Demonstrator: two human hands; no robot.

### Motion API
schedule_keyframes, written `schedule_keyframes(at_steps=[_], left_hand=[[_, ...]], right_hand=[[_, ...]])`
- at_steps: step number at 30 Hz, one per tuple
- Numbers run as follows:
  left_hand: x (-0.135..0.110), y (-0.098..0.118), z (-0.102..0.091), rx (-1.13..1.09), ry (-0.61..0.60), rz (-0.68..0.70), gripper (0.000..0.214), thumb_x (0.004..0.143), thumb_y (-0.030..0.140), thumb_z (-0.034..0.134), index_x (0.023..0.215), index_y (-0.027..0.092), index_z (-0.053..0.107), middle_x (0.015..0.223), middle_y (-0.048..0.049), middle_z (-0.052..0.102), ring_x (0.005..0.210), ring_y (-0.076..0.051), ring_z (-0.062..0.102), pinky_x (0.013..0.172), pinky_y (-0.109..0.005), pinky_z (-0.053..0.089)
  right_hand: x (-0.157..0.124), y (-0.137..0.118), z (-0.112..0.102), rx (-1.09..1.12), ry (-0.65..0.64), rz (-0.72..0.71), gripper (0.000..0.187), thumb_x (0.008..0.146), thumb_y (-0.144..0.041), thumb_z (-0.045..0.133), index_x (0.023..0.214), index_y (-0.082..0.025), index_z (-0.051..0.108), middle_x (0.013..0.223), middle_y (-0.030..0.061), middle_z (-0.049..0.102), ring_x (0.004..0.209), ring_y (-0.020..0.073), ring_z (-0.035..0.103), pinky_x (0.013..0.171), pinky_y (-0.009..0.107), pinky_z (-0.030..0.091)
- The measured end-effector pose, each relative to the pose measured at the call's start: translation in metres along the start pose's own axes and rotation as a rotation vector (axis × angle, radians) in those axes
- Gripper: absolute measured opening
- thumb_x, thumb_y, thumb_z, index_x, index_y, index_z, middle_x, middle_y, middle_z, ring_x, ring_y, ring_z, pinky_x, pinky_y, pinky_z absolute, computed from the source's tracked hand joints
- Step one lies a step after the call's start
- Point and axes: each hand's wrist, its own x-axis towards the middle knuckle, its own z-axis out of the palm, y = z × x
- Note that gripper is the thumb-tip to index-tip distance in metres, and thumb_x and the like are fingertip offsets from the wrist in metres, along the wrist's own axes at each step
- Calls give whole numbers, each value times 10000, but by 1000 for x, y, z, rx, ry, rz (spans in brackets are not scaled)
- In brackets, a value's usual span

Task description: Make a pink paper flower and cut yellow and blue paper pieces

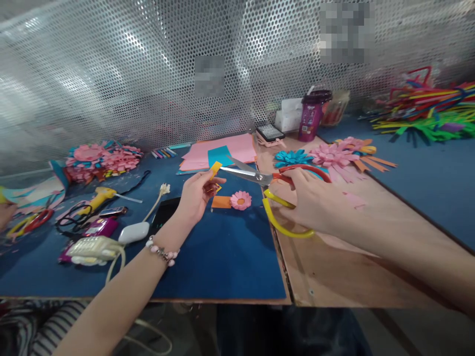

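Between the thumb and fingers of my left hand [196,195] is a small yellow-orange paper strip [215,169]. My right hand [309,200] grips a large pair of scissors [256,177] with one red and one yellow handle. The blades stand apart and point left, with a tip close to the paper strip. Below them on the blue table lies a pink paper flower [241,200] with an orange centre, beside an orange paper piece [221,202]. Behind is a stack of pink paper sheets [193,154] with a blue piece [218,155] on top.
Blue and pink paper flowers [334,155] lie at right, near a purple cup [310,118] and a phone [270,132]. Coloured strips [438,109] are heaped far right. At left are a yellow glue gun [97,198], a power strip [94,248], a flower pile [100,158] and another person's hand [5,213].
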Motion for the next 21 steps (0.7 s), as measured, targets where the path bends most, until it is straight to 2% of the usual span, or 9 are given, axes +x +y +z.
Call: schedule_keyframes(at_steps=[7, 14, 18, 21], left_hand=[[0, 1, -1, -31, 7, 15, 136, 735, 253, 671, 819, 146, 675, 724, -49, 716, 567, -74, 557, 520, -180, 414], [1, 1, -1, -36, 16, 1, 155, 721, 268, 685, 810, 143, 665, 727, -44, 714, 566, -71, 556, 545, -183, 436], [2, 0, -1, -41, 8, -5, 158, 729, 262, 680, 823, 137, 663, 731, -51, 715, 556, -66, 550, 536, -174, 431], [2, 0, -1, -38, 6, -3, 164, 727, 269, 682, 822, 137, 662, 735, -53, 717, 556, -67, 551, 534, -175, 429]], right_hand=[[0, 0, -2, -19, 0, -36, 302, 773, -410, 536, 989, -203, 568, 1030, 79, 607, 820, 238, 589, 536, 296, 326], [-2, 2, -1, -68, -23, -41, 334, 797, -461, 504, 1008, -219, 595, 1024, 78, 584, 784, 238, 575, 542, 309, 298], [-1, 0, -3, -65, 15, -39, 318, 802, -467, 511, 984, -226, 609, 978, 72, 583, 761, 220, 562, 519, 298, 253], [0, -2, -6, -72, -36, -29, 313, 821, -446, 480, 999, -223, 609, 1007, 82, 580, 798, 226, 555, 527, 297, 236]])
